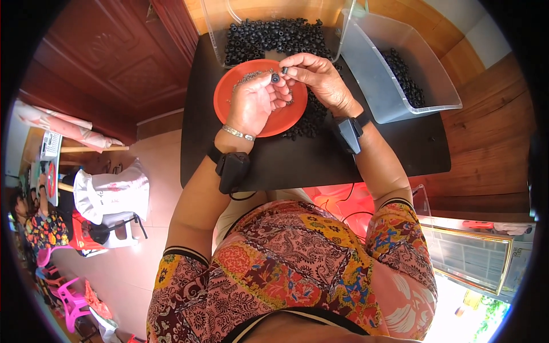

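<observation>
My left hand is over an orange plate, closed with a small black ring-shaped part pinched at the thumb and fingertip. Just right of it, my right hand pinches another small dark piece between thumb and forefinger. The two pieces are close together; whether they touch I cannot tell. Small greyish bits lie in the plate, partly hidden by my hands. Loose black parts are heaped on the dark table beside the plate, under my right wrist.
A clear bin behind the plate holds many black ring-shaped parts. To the right stands a translucent tub with more black parts. The dark table reaches close to my body. Another person is at far left.
</observation>
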Motion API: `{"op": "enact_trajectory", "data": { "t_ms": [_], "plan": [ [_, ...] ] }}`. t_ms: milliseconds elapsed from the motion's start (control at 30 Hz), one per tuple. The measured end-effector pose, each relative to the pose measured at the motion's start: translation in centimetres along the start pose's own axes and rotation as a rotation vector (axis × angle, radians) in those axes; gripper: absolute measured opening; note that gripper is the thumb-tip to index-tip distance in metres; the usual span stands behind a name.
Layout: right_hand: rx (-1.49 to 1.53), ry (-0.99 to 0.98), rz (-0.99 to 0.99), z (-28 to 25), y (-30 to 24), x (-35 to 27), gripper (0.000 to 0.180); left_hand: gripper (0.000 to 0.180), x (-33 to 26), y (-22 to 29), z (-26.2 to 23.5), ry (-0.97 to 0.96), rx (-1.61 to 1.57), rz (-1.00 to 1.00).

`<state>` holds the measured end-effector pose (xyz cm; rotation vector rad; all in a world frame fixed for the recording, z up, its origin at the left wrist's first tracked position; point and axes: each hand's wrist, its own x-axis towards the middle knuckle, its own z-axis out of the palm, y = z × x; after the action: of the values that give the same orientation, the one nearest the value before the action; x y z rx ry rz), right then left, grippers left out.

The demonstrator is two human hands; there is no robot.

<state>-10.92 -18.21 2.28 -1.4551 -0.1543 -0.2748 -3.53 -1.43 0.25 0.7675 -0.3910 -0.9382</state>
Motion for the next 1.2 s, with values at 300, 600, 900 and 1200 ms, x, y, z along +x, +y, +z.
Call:
{"op": "enact_trajectory", "data": {
  "t_ms": [300, 600, 900, 1200],
  "plan": [
    [-0.099, 0.006, -0.034, 0.2, -0.6, -0.1, 0.017, 0.024, 0.2, -0.3, -0.4, -0.013, -0.003, -0.017],
    [-0.153, -0.04, -0.105, 0.8, -0.3, -0.1, 0.014, 0.025, 0.3, -0.4, -0.4, 0.03, 0.037, -0.007],
    [-0.302, 0.043, -0.149, 1.2, -0.3, -0.1, 0.013, 0.023, 0.4, -0.3, -0.3, 0.092, 0.087, -0.005],
    [-0.399, 0.066, -0.175, 1.0, 0.2, 0.0, 0.014, 0.02, 0.1, -0.4, 0.0, 0.147, 0.207, 0.044]
  ]
}}
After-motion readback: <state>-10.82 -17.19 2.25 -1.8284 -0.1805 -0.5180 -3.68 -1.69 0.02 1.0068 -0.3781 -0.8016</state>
